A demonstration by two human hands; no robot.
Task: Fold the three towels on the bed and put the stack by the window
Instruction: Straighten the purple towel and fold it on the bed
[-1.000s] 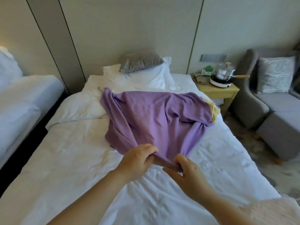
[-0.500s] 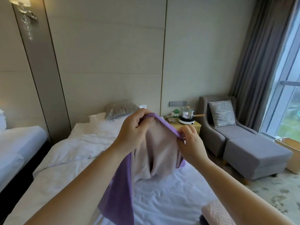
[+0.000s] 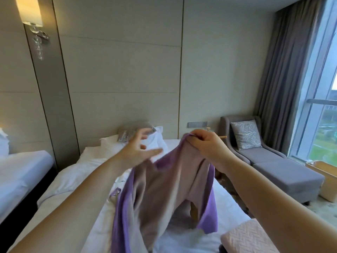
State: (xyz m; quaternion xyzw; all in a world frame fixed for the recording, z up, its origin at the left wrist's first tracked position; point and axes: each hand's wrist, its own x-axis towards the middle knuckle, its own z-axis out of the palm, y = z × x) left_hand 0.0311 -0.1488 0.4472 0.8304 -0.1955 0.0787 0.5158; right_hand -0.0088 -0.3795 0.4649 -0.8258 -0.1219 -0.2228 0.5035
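A purple towel (image 3: 164, 194) hangs in the air over the white bed (image 3: 76, 176). My right hand (image 3: 206, 147) pinches its top edge at about chest height. My left hand (image 3: 138, 150) hovers just left of the towel with fingers spread and holds nothing; it is blurred. A sliver of yellow cloth (image 3: 193, 211) shows on the bed behind the towel's lower edge. A folded pink towel (image 3: 248, 238) lies at the bed's near right corner. The window (image 3: 322, 128) is at the far right.
A grey armchair (image 3: 242, 141) with a footstool (image 3: 286, 178) stands right of the bed. A wooden box (image 3: 326, 181) sits on the floor by the window. Pillows (image 3: 135, 136) lie at the bedhead. A second bed (image 3: 21, 172) is on the left.
The towel was picked up off the bed by both hands. Since half a second ago my left hand let go of the top edge and moved left; my right hand still holds it.
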